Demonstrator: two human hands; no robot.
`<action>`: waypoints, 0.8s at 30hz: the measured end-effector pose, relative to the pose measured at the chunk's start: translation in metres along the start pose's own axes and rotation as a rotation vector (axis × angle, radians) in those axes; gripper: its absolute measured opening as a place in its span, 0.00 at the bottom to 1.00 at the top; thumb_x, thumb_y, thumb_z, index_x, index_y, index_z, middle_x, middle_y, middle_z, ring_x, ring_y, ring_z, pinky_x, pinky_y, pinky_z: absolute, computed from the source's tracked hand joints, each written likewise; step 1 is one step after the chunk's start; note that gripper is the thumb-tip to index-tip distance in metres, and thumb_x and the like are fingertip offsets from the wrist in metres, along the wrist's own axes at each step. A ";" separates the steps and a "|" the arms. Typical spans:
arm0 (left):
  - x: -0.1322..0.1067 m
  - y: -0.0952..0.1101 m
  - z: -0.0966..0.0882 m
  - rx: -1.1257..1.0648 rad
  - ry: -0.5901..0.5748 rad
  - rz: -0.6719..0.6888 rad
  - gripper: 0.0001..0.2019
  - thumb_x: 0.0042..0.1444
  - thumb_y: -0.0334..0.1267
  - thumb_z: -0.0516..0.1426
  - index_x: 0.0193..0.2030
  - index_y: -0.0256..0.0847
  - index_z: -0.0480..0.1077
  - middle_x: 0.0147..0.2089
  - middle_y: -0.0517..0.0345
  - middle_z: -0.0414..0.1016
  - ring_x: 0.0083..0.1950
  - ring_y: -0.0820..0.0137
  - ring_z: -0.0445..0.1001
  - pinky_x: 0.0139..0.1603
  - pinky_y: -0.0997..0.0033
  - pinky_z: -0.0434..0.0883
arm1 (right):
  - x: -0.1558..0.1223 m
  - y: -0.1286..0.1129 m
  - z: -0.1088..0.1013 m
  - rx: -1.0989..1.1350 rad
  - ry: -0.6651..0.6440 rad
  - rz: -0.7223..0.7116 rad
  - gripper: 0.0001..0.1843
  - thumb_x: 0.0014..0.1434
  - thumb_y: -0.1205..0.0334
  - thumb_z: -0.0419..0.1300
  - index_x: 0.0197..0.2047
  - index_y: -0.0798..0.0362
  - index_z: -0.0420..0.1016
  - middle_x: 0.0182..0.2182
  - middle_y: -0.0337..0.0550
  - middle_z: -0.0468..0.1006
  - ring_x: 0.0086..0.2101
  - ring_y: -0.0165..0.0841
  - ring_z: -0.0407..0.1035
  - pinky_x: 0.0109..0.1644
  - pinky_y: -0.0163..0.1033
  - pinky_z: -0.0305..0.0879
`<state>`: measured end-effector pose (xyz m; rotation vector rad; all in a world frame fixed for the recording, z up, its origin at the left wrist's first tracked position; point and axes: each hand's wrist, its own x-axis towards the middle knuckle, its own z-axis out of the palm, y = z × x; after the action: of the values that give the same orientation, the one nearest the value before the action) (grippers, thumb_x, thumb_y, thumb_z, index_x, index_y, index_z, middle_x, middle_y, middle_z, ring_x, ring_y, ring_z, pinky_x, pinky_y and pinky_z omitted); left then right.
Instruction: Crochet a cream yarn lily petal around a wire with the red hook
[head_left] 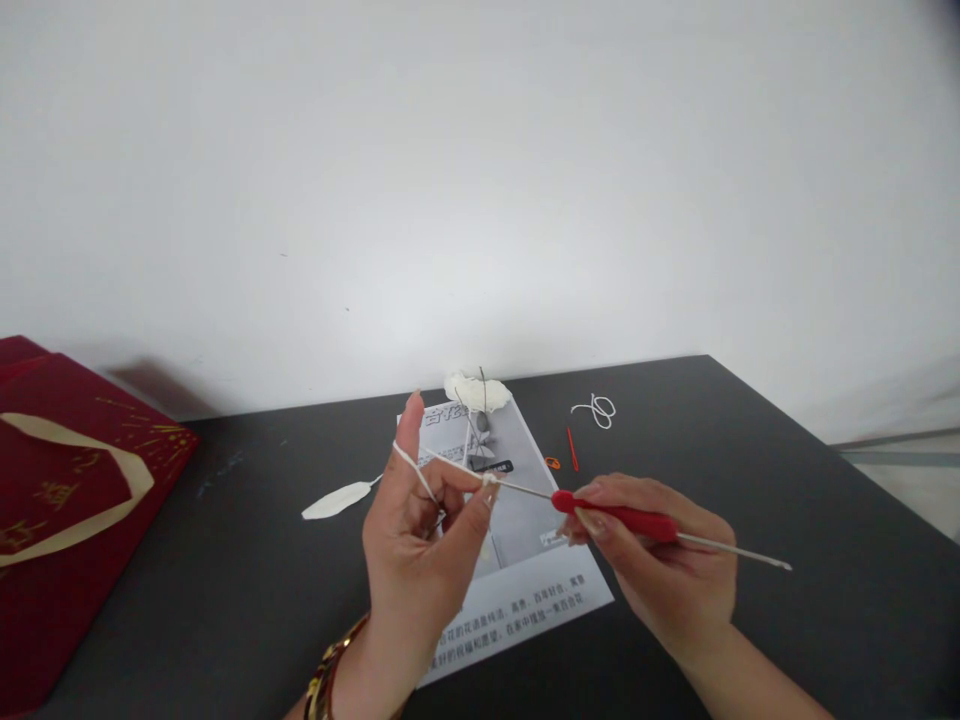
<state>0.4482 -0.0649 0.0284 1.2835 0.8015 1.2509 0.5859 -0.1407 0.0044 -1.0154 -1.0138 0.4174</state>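
My left hand pinches a small bit of white yarn work between thumb and finger, its index finger raised. White yarn loops round that raised finger and runs down to the pinch. In my right hand is a crochet hook with a red grip and a metal shaft at both ends. The hook's left tip meets the white yarn at my left fingertips; the stitches there are too small to make out. Beneath both hands lies a printed sheet with a flower picture.
White yarn bundle rests at the sheet's top, with thin dark wires near it. Left of the sheet lies a white crocheted petal. To the right are an orange stitch marker, a red needle and a yarn scrap. A red bag stands far left.
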 end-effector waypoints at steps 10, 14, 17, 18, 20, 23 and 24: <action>0.001 -0.008 -0.004 0.167 -0.086 0.036 0.39 0.47 0.31 0.65 0.65 0.52 0.56 0.23 0.66 0.70 0.20 0.76 0.56 0.20 0.74 0.57 | 0.000 -0.011 0.001 -0.102 0.198 -0.062 0.08 0.47 0.73 0.67 0.32 0.52 0.80 0.24 0.41 0.80 0.19 0.31 0.73 0.21 0.34 0.71; 0.004 -0.002 -0.005 0.097 -0.208 -0.163 0.40 0.47 0.33 0.65 0.66 0.52 0.53 0.22 0.66 0.67 0.20 0.78 0.56 0.19 0.77 0.53 | 0.004 -0.008 -0.003 -0.065 0.196 -0.019 0.04 0.49 0.69 0.67 0.30 0.52 0.79 0.21 0.40 0.79 0.17 0.32 0.72 0.19 0.34 0.70; 0.010 0.000 -0.008 -0.003 -0.334 -0.342 0.43 0.46 0.32 0.65 0.67 0.54 0.52 0.23 0.66 0.68 0.20 0.79 0.59 0.20 0.79 0.54 | 0.006 -0.005 -0.004 -0.087 0.225 0.032 0.04 0.52 0.66 0.66 0.27 0.54 0.77 0.17 0.38 0.76 0.16 0.30 0.71 0.17 0.32 0.68; 0.011 0.000 -0.010 -0.042 -0.383 -0.397 0.43 0.45 0.31 0.65 0.67 0.54 0.52 0.23 0.66 0.68 0.20 0.79 0.61 0.21 0.79 0.55 | 0.007 -0.004 -0.005 -0.090 0.238 0.051 0.06 0.53 0.65 0.65 0.25 0.54 0.76 0.16 0.37 0.75 0.16 0.29 0.69 0.17 0.32 0.66; 0.015 0.000 -0.012 -0.115 -0.466 -0.491 0.44 0.44 0.28 0.66 0.66 0.53 0.53 0.22 0.66 0.69 0.22 0.78 0.64 0.23 0.78 0.58 | 0.009 -0.003 -0.005 -0.063 0.242 0.106 0.09 0.55 0.63 0.64 0.24 0.54 0.73 0.15 0.36 0.73 0.15 0.27 0.67 0.16 0.31 0.63; 0.018 -0.001 -0.013 -0.191 -0.526 -0.583 0.44 0.43 0.24 0.65 0.66 0.51 0.54 0.22 0.66 0.70 0.23 0.78 0.66 0.28 0.77 0.62 | 0.012 -0.001 -0.007 0.031 0.210 0.223 0.12 0.57 0.61 0.63 0.24 0.54 0.70 0.14 0.34 0.72 0.14 0.25 0.64 0.16 0.30 0.61; 0.019 -0.001 -0.013 -0.209 -0.536 -0.603 0.43 0.43 0.23 0.65 0.66 0.50 0.55 0.22 0.66 0.70 0.23 0.78 0.67 0.28 0.77 0.63 | 0.014 0.000 -0.007 0.064 0.193 0.266 0.12 0.57 0.60 0.62 0.24 0.54 0.69 0.14 0.34 0.72 0.13 0.25 0.63 0.16 0.30 0.61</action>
<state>0.4404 -0.0436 0.0287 1.0251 0.5801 0.4596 0.5991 -0.1349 0.0101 -1.1143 -0.6901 0.5550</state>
